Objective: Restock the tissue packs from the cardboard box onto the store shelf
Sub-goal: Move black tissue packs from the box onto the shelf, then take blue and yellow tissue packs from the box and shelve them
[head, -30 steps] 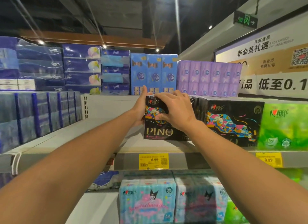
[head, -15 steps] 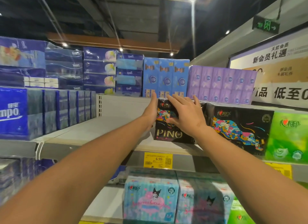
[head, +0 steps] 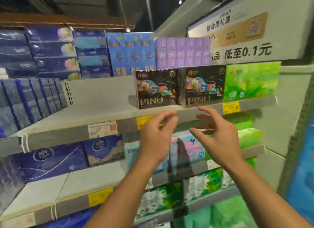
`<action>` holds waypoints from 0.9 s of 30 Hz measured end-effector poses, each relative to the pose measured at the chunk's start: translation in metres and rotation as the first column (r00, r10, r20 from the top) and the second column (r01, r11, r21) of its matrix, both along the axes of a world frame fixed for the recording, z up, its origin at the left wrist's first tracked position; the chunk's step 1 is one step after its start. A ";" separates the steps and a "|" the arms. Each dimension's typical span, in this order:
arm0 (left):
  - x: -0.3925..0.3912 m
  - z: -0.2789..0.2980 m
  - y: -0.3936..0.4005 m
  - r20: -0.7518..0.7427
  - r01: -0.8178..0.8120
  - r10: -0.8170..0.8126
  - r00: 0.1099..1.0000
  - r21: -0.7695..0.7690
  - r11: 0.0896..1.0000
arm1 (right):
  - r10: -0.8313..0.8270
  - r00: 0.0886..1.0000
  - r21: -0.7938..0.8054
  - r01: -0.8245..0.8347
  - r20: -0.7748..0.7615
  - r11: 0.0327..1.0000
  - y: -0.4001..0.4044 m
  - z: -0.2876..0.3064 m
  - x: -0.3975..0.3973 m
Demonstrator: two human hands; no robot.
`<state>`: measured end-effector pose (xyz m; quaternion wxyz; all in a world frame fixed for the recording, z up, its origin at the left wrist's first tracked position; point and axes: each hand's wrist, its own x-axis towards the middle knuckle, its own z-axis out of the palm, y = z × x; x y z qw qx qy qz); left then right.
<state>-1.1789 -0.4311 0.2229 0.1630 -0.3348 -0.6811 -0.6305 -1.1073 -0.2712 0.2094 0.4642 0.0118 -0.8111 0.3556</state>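
Head view. The black PINO tissue pack [head: 157, 88] stands upright on the grey store shelf [head: 95, 114], printed face toward me, lettering right way up. Its long axis runs left to right along the shelf front; its lower edge sits close to the shelf lip. It stands just beside a second black PINO pack [head: 203, 86] on its right, sides close or touching; blur hides the seam. A green tissue pack [head: 251, 80] is further right on the same shelf. To the left of the first pack the shelf is bare grey metal as far as the row of dark blue packs [head: 32, 100].

My left hand [head: 157, 139] hangs in front of the shelf edge, below the pack, fingers loosely curled, gripping nothing. My right hand [head: 219, 136] is beside it, fingers spread and slightly bent, also holding nothing. Neither hand touches the pack. Both are motion-blurred.

Behind, on the upper tier: light blue packs [head: 130, 54] and lilac packs [head: 182, 52]. A yellow price tag [head: 231, 107] is on the shelf edge under the green pack. Lower shelves carry blue, pastel and green packs. The cardboard box is not in view.
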 end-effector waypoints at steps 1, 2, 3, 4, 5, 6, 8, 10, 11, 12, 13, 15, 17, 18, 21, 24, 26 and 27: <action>0.014 -0.021 0.010 0.037 0.044 -0.042 0.998 -0.049 0.998 | -0.048 0.998 -0.058 0.051 0.043 0.997 0.004 -0.025 0.025; 0.028 -0.043 0.019 0.086 0.090 -0.082 0.993 -0.100 0.991 | -0.097 0.991 -0.111 0.107 0.091 0.988 0.007 -0.049 0.053; 0.044 -0.062 0.030 0.129 0.139 -0.120 0.984 -0.152 0.979 | -0.149 0.979 -0.151 0.170 0.141 0.974 0.011 -0.072 0.082; 0.064 -0.080 0.041 0.171 0.198 -0.166 0.971 -0.194 0.961 | -0.210 0.957 -0.170 0.245 0.199 0.955 0.016 -0.094 0.113; 0.086 -0.097 0.052 0.220 0.268 -0.217 0.951 -0.235 0.934 | -0.279 0.923 -0.172 0.330 0.266 0.928 0.020 -0.114 0.147; 0.111 -0.114 0.062 0.269 0.345 -0.273 0.923 -0.269 0.900 | -0.344 0.879 -0.169 0.414 0.331 0.894 0.023 -0.133 0.184; 0.169 -0.144 0.084 0.355 0.465 -0.346 0.868 -0.337 0.819 | -0.448 0.781 -0.184 0.564 0.435 0.805 0.027 -0.166 0.262; 0.232 -0.172 0.107 0.416 0.564 -0.409 0.812 -0.379 0.733 | -0.526 0.692 -0.220 0.685 0.495 0.694 0.027 -0.193 0.344; 0.268 -0.184 0.117 0.452 0.620 -0.444 0.774 -0.397 0.677 | -0.557 0.649 -0.248 0.738 0.519 0.628 0.025 -0.204 0.386; 0.305 -0.196 0.127 0.492 0.681 -0.482 0.725 -0.405 0.610 | -0.584 0.605 -0.279 0.784 0.541 0.554 0.022 -0.214 0.428; 0.343 -0.207 0.136 0.522 0.729 -0.513 0.681 -0.414 0.545 | -0.613 0.560 -0.305 0.825 0.558 0.475 0.018 -0.224 0.470; 0.421 -0.225 0.151 0.539 0.801 -0.594 0.597 -0.429 0.416 | -0.650 0.479 -0.348 0.877 0.590 0.330 0.006 -0.242 0.554; 0.507 -0.241 0.165 0.567 0.858 -0.657 0.496 -0.436 0.271 | -0.660 0.404 -0.384 0.905 0.634 0.185 -0.012 -0.259 0.642; 0.552 -0.249 0.172 0.589 0.875 -0.672 0.450 -0.441 0.200 | -0.657 0.363 -0.392 0.913 0.660 0.111 -0.022 -0.267 0.685; 0.690 -0.272 0.185 0.639 0.880 -0.704 0.309 -0.473 -0.043 | -0.681 0.259 -0.452 0.884 0.685 -0.118 -0.059 -0.288 0.810; 0.816 -0.284 0.183 0.677 0.840 -0.719 0.159 -0.475 -0.261 | -0.704 0.140 -0.495 0.805 0.696 -0.328 -0.098 -0.306 0.913; 0.882 -0.291 0.178 0.702 0.827 -0.709 0.073 -0.439 -0.351 | -0.709 0.092 -0.537 0.722 0.699 -0.436 -0.118 -0.315 0.963; 0.909 -0.294 0.176 0.708 0.822 -0.705 0.043 -0.426 -0.377 | -0.708 0.070 -0.547 0.690 0.703 -0.474 -0.125 -0.319 0.983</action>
